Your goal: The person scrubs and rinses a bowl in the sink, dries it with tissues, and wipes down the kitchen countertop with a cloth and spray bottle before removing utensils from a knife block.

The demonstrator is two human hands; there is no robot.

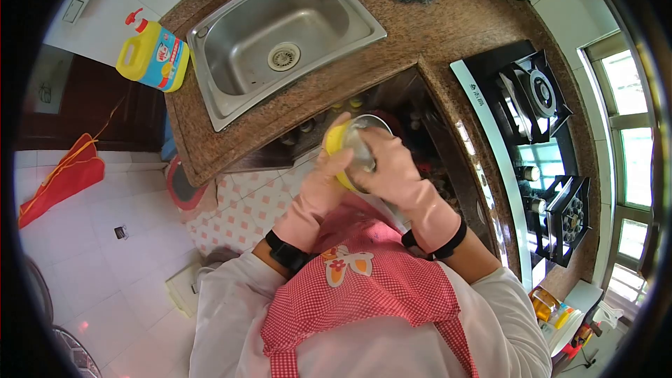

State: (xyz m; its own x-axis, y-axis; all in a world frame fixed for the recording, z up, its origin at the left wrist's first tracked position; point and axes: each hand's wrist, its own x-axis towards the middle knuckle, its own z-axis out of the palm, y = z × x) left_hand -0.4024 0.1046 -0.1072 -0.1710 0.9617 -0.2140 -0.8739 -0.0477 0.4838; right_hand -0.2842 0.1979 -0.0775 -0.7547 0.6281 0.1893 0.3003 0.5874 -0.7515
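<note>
Pink-gloved hands hold, apparently, a bowl near the brown counter.

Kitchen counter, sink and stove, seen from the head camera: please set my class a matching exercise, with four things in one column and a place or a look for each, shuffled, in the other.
Things
1. Yellow item
2. Pump bottle
3. Gas stove
4. Apron

Places and looks
A. To the right of the sink
B. Checked, with a butterfly on it
C. In the gloved left hand, with the gloved right hand close against it
D. On the counter, to the left of the sink

Right pairs: 1-C, 2-D, 3-A, 4-B
</note>
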